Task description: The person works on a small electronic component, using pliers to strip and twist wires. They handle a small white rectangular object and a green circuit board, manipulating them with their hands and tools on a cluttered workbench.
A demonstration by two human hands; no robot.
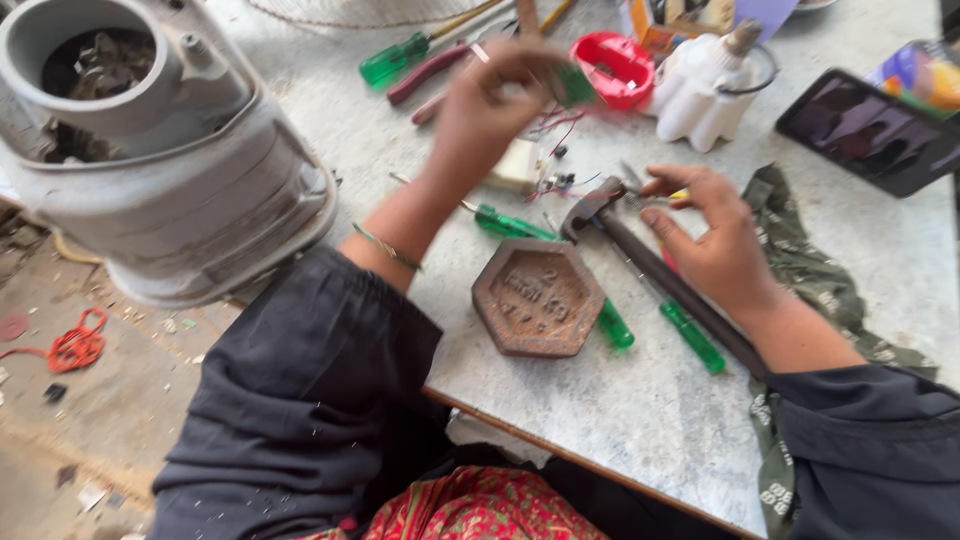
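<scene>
1. The left hand [490, 105] was raised above the pale stone-topped table [640, 410], fingers pinched shut on a small green object [573, 86], blurred and hard to identify. Held so lightly and so high, it could have slipped and dropped among the loose red and black wires [553, 150] beneath.

2. The right hand [715, 235] lay low on the table, thumb and forefinger closed on a thin metal piece with a yellow tip [662, 195]; whether this was a tool or a part I cannot tell. The grip was fine, so a jolt could have flicked it away.

3. A dark-handled hammer [640, 255] lay just under the right palm, its head near the wires. A careless wrist could have pushed it onto them.

4. A rusty hexagonal iron weight [538, 298] rested on a green-handled screwdriver [545, 260], near the table's front edge; a nudge from the left forearm could have sent it off.

5. A dark phone [875, 130] lay near the far right edge, where a sweep of the patterned green cloth [800, 270] could have dragged it.
</scene>
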